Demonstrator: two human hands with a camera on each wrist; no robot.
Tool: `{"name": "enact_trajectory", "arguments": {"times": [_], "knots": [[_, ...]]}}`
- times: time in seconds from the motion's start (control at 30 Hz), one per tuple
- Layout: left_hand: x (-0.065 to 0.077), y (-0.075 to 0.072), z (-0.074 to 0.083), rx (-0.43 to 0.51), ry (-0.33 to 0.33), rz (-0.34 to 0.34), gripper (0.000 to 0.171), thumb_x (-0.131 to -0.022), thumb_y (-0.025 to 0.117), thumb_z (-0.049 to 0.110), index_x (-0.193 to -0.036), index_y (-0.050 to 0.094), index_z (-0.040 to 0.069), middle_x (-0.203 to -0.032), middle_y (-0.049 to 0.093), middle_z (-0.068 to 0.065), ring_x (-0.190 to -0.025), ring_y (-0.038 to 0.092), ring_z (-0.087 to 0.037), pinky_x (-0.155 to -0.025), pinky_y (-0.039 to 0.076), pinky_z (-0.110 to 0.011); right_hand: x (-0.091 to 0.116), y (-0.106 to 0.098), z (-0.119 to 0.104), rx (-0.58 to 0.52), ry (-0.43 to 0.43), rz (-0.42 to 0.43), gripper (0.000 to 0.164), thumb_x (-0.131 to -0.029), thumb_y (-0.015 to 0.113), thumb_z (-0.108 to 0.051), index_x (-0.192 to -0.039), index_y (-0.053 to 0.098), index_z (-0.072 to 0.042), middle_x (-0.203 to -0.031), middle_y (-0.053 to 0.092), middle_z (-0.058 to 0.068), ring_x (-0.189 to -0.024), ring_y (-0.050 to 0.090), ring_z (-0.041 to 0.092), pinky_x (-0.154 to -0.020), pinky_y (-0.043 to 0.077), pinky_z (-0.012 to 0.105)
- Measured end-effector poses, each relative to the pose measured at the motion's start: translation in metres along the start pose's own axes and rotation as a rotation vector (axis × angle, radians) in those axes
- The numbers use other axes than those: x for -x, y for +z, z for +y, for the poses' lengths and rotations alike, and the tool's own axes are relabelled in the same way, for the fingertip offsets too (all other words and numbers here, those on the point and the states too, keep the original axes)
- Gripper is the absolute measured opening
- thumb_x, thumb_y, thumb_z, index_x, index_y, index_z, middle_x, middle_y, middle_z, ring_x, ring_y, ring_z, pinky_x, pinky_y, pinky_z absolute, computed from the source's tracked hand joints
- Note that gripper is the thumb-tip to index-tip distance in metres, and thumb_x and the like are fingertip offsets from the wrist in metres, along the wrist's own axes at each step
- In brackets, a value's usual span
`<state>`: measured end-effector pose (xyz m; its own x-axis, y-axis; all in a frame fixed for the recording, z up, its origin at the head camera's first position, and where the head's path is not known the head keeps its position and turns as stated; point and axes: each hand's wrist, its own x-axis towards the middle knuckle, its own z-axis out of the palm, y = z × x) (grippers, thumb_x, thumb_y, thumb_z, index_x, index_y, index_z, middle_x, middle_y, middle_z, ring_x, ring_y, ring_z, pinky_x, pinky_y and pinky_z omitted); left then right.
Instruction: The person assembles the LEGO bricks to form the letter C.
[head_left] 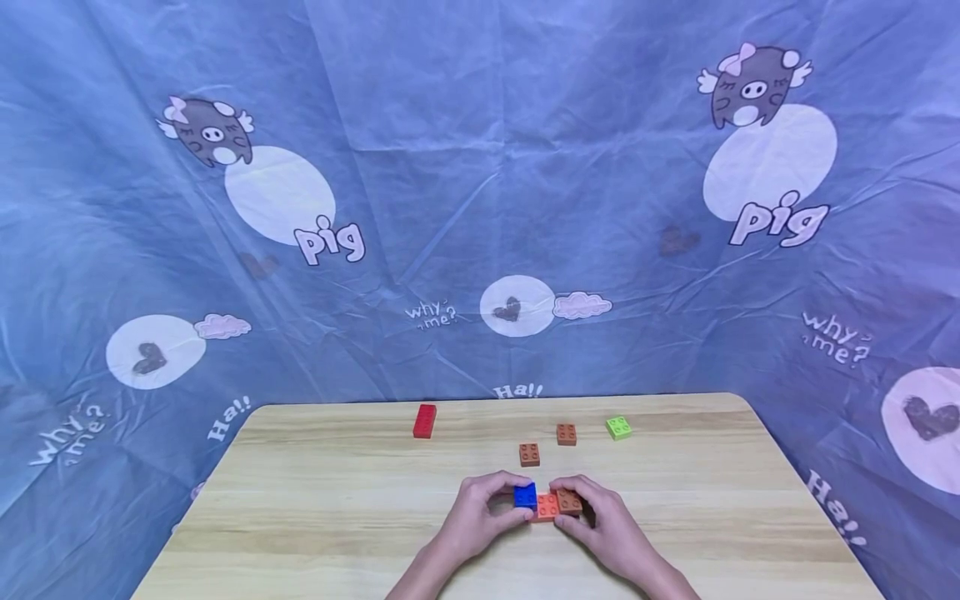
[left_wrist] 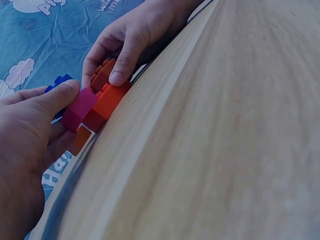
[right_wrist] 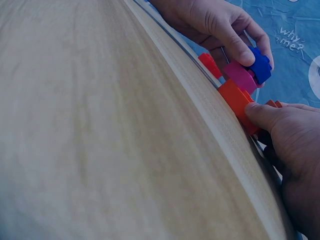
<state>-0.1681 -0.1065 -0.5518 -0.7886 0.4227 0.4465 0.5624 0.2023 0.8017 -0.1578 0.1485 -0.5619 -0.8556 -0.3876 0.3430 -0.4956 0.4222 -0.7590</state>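
Observation:
My left hand (head_left: 480,512) pinches a blue brick (head_left: 524,496) between thumb and fingers. Under the blue brick is a pink brick (left_wrist: 80,108), tilted in the left wrist view and close against an orange brick (left_wrist: 105,107); whether they are joined I cannot tell. The orange brick stands on the wooden table (head_left: 337,500), its studs facing up. On its right side, a brown brick (head_left: 569,501) sits higher than it. My right hand (head_left: 607,529) grips the orange and brown bricks, thumb at the near side and fingers at the far side.
Beyond the hands lie two more brown bricks, one nearer (head_left: 529,454) and one farther (head_left: 566,434). A long red brick (head_left: 424,421) is at the back left, and a lime green brick (head_left: 618,427) at the back right. Blue printed cloth (head_left: 450,208) surrounds the table's back and sides.

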Motion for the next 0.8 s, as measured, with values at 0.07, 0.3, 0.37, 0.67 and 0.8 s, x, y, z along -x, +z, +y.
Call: {"name": "enact_trajectory", "arguments": {"times": [0.07,0.3,0.37,0.67,0.8], "knots": [[-0.0004,0.0001,0.0002,-0.041,0.031,0.007,0.036,-0.087,0.086,0.012,-0.122,0.074,0.012,-0.117,0.078,-0.004,-0.103,0.076,-0.012,-0.089,0.063,-0.030,-0.0002,0.0002,0.0005,0.006,-0.005,0.001,0.046,-0.087,0.087,-0.011,-0.129,0.069,-0.015,-0.122,0.072,-0.008,-0.109,0.069,0.008,-0.094,0.059,0.028],[-0.0008,-0.0004,0.0000,-0.056,0.028,0.005,0.037,-0.087,0.086,0.012,-0.122,0.074,0.013,-0.117,0.078,-0.002,-0.105,0.075,-0.013,-0.090,0.063,-0.030,-0.0010,0.0001,0.0002,0.002,0.005,0.003,0.045,-0.087,0.087,-0.012,-0.129,0.069,-0.015,-0.122,0.072,-0.008,-0.108,0.069,0.007,-0.093,0.059,0.028],[-0.0008,-0.0005,0.0001,-0.038,0.012,0.001,0.037,-0.088,0.085,0.013,-0.123,0.073,0.012,-0.118,0.078,-0.004,-0.105,0.075,-0.012,-0.090,0.063,-0.029,-0.0010,0.0002,-0.0002,0.003,0.003,0.005,0.045,-0.088,0.086,-0.013,-0.129,0.069,-0.015,-0.122,0.072,-0.007,-0.108,0.068,0.007,-0.092,0.059,0.027],[-0.0011,-0.0020,0.0016,0.019,-0.010,-0.008,0.035,-0.090,0.082,0.011,-0.124,0.072,0.007,-0.116,0.078,-0.012,-0.104,0.077,-0.018,-0.089,0.062,-0.027,-0.0020,0.0016,-0.0004,0.016,-0.030,0.023,0.046,-0.086,0.087,-0.011,-0.128,0.069,-0.014,-0.122,0.072,-0.007,-0.107,0.069,0.007,-0.090,0.059,0.026],[-0.0017,-0.0026,0.0011,0.017,-0.010,-0.011,0.035,-0.089,0.084,0.010,-0.122,0.073,0.008,-0.116,0.078,-0.011,-0.103,0.077,-0.019,-0.089,0.062,-0.028,-0.0021,0.0020,0.0000,0.010,-0.026,0.019,0.046,-0.086,0.087,-0.010,-0.129,0.069,-0.013,-0.122,0.073,-0.006,-0.107,0.069,0.007,-0.089,0.060,0.026]]}}
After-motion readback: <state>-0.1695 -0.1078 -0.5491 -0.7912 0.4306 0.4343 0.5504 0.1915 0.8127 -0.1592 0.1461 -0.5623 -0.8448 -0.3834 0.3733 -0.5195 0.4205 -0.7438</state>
